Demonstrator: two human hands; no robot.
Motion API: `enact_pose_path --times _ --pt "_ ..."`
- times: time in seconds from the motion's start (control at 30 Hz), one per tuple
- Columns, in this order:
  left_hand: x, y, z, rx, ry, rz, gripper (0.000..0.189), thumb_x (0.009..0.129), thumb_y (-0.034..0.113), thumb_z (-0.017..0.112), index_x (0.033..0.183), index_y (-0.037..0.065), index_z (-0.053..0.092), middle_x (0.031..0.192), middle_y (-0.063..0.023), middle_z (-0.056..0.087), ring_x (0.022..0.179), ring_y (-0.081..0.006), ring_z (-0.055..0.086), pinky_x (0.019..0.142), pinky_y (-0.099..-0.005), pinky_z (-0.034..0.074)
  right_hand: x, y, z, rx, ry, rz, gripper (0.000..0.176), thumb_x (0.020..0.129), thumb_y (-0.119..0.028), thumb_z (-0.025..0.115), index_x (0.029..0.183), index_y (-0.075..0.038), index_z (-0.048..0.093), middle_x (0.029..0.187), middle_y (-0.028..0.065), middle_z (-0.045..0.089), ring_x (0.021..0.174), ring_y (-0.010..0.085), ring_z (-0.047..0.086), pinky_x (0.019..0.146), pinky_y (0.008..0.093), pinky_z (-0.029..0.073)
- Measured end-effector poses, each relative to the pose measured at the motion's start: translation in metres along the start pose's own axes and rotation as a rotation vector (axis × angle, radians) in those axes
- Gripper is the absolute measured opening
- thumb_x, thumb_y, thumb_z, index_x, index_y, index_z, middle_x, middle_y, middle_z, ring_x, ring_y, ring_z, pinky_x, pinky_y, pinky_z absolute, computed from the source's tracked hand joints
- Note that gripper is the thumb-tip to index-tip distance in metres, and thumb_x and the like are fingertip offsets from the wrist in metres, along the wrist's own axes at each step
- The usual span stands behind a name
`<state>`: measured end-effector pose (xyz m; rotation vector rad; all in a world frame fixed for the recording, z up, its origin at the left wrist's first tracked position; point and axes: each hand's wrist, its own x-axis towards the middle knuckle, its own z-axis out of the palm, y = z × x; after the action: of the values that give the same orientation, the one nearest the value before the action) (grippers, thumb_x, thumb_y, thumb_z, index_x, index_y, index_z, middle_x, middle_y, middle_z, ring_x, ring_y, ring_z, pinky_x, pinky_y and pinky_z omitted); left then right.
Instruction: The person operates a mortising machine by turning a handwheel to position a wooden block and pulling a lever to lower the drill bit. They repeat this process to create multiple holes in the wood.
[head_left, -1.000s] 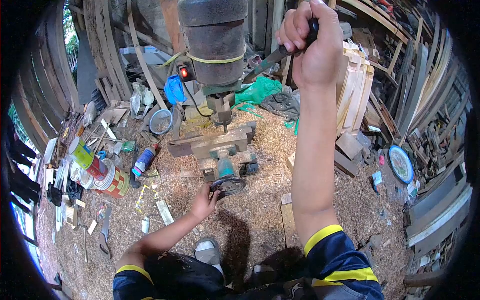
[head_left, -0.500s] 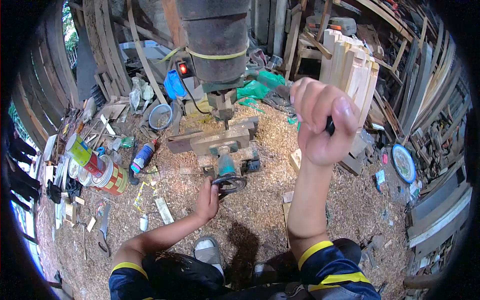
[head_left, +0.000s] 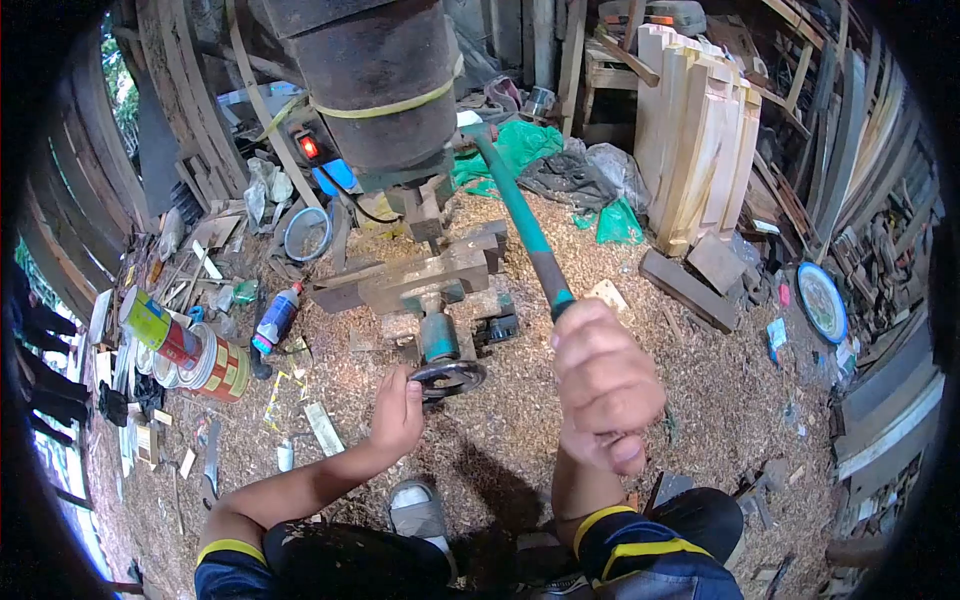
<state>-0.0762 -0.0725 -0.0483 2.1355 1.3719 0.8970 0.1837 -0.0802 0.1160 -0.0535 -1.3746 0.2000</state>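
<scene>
- Lower centre-right: right hand (head_left: 600, 385) closed in a full fist round the near end of the feed lever (head_left: 520, 220), all fingers pressed tight against the rod. Taken at the very tip, probably for the most leverage.
- Same feed lever: a long slim rod, green-painted with a darker, worn stretch near the fist, slanting down from the machine head at upper centre.
- Centre of the frame: left hand (head_left: 398, 412) with fingers curled onto the near-left rim of the handwheel (head_left: 448, 378), gripping the rim rather than a spoke. Seemingly set there for a good turning purchase.
- That handwheel: a small dark metal ring with spokes, at the foot of a teal screw column (head_left: 437, 335), smooth and painted.
- Top centre: motor housing (head_left: 370, 70), a heavy dark cylinder, dull and grimy, bound with a yellow band. Just to its lower left, a red switch (head_left: 308, 148).
- Directly under the spindle: wooden block (head_left: 430, 272) laid crosswise on the machine table, grey, weathered and square-edged. Likely placed there to sit right below the bit.
- All around the machine: sawdust (head_left: 520, 450), pale loose chips covering the floor.
- Upper right: stack of boards (head_left: 695, 130), pale fresh-cut timber standing on end and leaning together.
- Left edge: paint cans (head_left: 190, 352), printed tins lying on their sides, touching one another.
</scene>
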Motion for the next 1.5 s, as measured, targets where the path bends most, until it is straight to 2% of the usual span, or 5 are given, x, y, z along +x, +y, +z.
enact_pose_path --times 0.17,0.6,0.93,1.2,1.5 --pt "0.009 0.012 -0.010 -0.077 -0.005 -0.097 0.036 0.112 0.030 0.035 0.104 -0.001 0.051 0.096 -0.0263 0.055 0.090 -0.0446 0.055 0.084 -0.0539 0.042 0.013 0.012 0.004 -0.020 0.050 0.032 0.060 0.103 -0.045 0.042 0.054 -0.011 0.041 0.049 0.0024 0.043 0.049 0.0229 0.043 0.066 0.0423 0.041" --pt "0.009 -0.006 -0.012 0.011 -0.007 0.069 0.024 0.108 0.021 0.042 0.105 -0.001 0.050 0.099 -0.0269 0.057 0.096 -0.0477 0.053 0.088 -0.0551 0.041 0.092 0.023 0.014 0.119 0.022 0.149 0.051 0.105 -0.031 0.036 0.057 -0.013 0.037 0.049 0.0019 0.035 0.050 0.0184 0.034 0.059 0.0373 0.033" --pt "0.007 -0.005 -0.011 -0.032 0.114 0.088 0.036 0.102 0.024 0.052 0.124 -0.005 0.049 0.108 -0.0289 0.058 0.102 -0.0475 0.056 0.090 -0.0546 0.043 0.221 0.055 0.031 0.246 0.036 0.401 0.047 0.108 -0.030 0.045 0.065 -0.010 0.044 0.053 0.0024 0.040 0.046 0.0134 0.036 0.048 0.0304 0.031" --pt "0.010 -0.004 -0.008 0.049 0.117 0.153 0.041 0.099 0.022 0.056 0.128 -0.005 0.047 0.110 -0.0278 0.058 0.103 -0.0471 0.056 0.093 -0.0541 0.043 0.220 0.060 0.027 0.199 -0.005 0.309 0.048 0.105 -0.024 0.047 0.061 -0.006 0.046 0.055 0.0031 0.044 0.051 0.0112 0.043 0.052 0.0288 0.034" --pt "0.023 -0.005 -0.011 -0.084 0.250 0.324 0.059 0.103 0.043 0.048 0.129 -0.009 0.045 0.127 -0.0292 0.052 0.116 -0.0456 0.053 0.102 -0.0521 0.042 0.217 0.055 0.028 0.195 0.031 0.348 0.047 0.106 -0.023 0.049 0.063 -0.005 0.050 0.057 0.0011 0.047 0.052 0.0084 0.041 0.051 0.0275 0.031"
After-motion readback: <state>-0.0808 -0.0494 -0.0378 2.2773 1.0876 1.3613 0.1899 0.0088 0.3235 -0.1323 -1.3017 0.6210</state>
